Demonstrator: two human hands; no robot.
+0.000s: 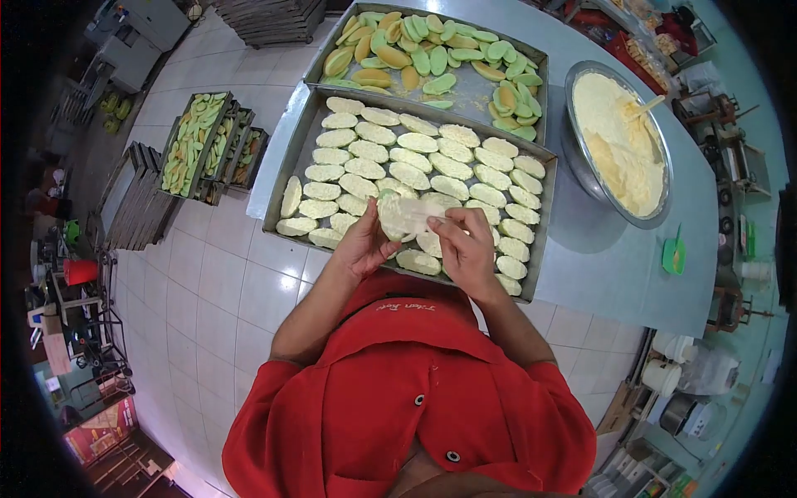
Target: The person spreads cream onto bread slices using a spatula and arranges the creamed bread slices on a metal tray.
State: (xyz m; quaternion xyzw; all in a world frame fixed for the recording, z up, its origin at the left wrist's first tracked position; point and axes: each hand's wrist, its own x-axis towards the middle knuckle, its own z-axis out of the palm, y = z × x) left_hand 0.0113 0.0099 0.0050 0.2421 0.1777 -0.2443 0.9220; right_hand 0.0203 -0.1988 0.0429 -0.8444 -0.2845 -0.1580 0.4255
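My left hand (364, 245) grips an oval bread slice (390, 220) with pale cream on its face and a bit of green at the edge. Pinched in my right hand (466, 247) is a whitish flat spreader (418, 216), its blade lying against the cream. Both hands are above the front edge of a metal tray (276, 199). Rows of oval slices (365, 149) coated with pale crumbly cream fill that tray. Behind it, a second metal tray (544, 91) holds loose green and orange oval breads (440, 58).
A large metal bowl (573, 108) of yellow cream (618, 141), with a pale-handled tool (649, 106) in it, stands right on the metal table (606, 282). Near the right edge lies a green scoop (674, 256). Stacked trays of breads (195, 145) stand on the left floor.
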